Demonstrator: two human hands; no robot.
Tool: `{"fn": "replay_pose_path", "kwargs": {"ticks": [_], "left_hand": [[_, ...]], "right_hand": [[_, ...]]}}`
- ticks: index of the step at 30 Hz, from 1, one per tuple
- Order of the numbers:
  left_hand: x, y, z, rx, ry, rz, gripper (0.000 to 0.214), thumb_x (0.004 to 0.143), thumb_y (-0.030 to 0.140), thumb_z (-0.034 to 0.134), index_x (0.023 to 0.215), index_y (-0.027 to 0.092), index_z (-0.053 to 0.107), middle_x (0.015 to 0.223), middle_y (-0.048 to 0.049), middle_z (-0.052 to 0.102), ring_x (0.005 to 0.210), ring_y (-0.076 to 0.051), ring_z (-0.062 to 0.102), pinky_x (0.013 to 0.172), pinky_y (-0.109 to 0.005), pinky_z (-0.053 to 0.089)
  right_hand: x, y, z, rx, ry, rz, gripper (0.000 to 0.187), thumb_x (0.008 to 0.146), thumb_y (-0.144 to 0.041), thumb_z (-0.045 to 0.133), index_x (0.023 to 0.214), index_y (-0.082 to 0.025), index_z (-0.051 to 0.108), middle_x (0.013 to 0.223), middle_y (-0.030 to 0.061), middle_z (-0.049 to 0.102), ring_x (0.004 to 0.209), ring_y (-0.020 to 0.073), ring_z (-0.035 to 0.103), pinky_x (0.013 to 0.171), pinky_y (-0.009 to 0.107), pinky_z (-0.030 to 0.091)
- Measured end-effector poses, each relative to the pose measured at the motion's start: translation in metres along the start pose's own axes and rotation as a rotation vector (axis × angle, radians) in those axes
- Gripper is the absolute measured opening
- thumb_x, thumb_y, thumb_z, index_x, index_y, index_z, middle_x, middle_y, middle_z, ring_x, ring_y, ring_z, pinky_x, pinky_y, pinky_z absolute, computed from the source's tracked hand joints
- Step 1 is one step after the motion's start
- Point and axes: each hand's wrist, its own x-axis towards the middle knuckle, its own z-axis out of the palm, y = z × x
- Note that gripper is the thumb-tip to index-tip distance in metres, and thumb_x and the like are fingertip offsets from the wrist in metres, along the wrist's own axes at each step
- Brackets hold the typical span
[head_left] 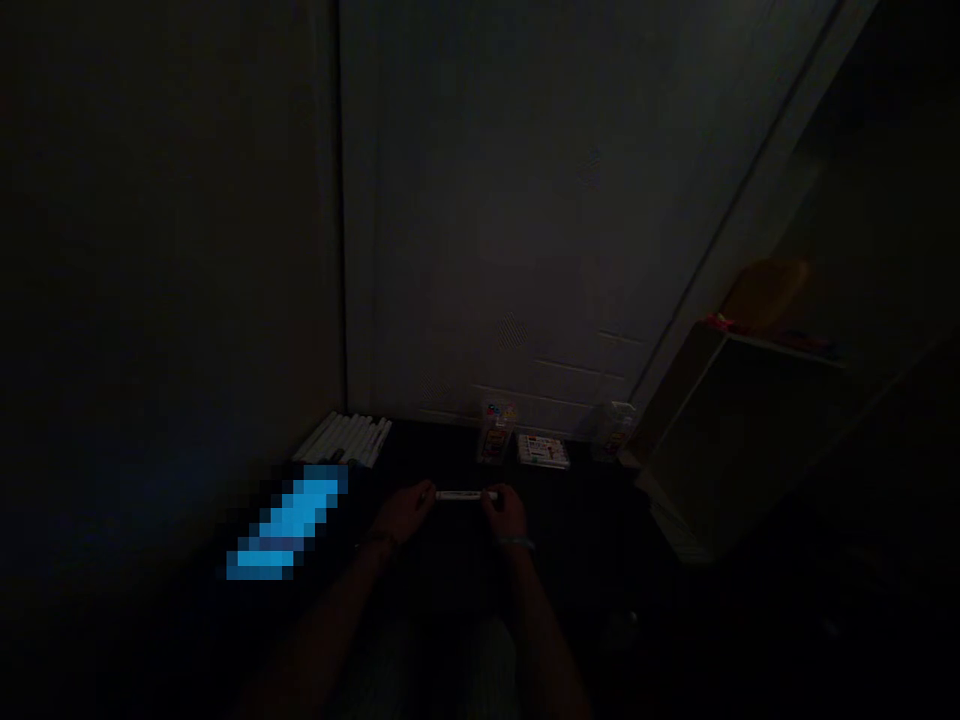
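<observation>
The scene is very dark. My left hand (405, 512) and my right hand (506, 512) hold a white marker (466, 495) level between them, one hand closed on each end, above a dark surface. A row of several white markers (346, 438) lies to the far left of my hands, close to the wall.
Small printed boxes (543, 450) and a clear container (613, 428) stand at the back by the door. A pale cabinet (720, 440) with a yellowish thing on top is at the right. A glowing blue blurred patch (289, 520) lies to the left.
</observation>
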Motion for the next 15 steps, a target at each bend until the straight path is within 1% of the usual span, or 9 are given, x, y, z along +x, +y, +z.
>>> {"fn": "replay_pose_path", "kwargs": {"ticks": [5, 9, 15], "left_hand": [[0.0005, -0.0019, 0.0016, 0.003, -0.015, -0.051, 0.029, 0.083, 0.041, 0.032, 0.089, 0.025, 0.055, 0.088, -0.0018, 0.063, 0.082, -0.014, 0.057, 0.07, -0.021, 0.035], [-0.0007, -0.0003, 0.0004, -0.012, 0.003, -0.057, 0.029, 0.083, 0.04, 0.032, 0.094, 0.025, 0.054, 0.094, -0.0016, 0.063, 0.087, -0.015, 0.056, 0.074, -0.022, 0.034], [-0.002, 0.0021, -0.0029, -0.037, -0.016, -0.053, 0.031, 0.083, 0.041, 0.029, 0.086, 0.024, 0.055, 0.084, -0.0007, 0.063, 0.078, -0.013, 0.056, 0.067, -0.02, 0.034]], "right_hand": [[-0.0005, 0.0009, 0.0, 0.0, -0.005, -0.005, 0.02, 0.076, -0.032, 0.047, 0.082, -0.019, 0.061, 0.079, 0.0025, 0.058, 0.073, 0.0136, 0.053, 0.068, 0.023, 0.039], [-0.0008, 0.0026, -0.0001, 0.01, -0.004, -0.027, 0.02, 0.076, -0.034, 0.047, 0.081, -0.02, 0.061, 0.079, 0.0022, 0.058, 0.074, 0.0135, 0.053, 0.068, 0.023, 0.039], [-0.0004, 0.0039, 0.0008, 0.016, -0.004, -0.019, 0.021, 0.074, -0.036, 0.05, 0.08, -0.02, 0.061, 0.078, 0.0018, 0.058, 0.072, 0.0133, 0.053, 0.066, 0.023, 0.039]]}}
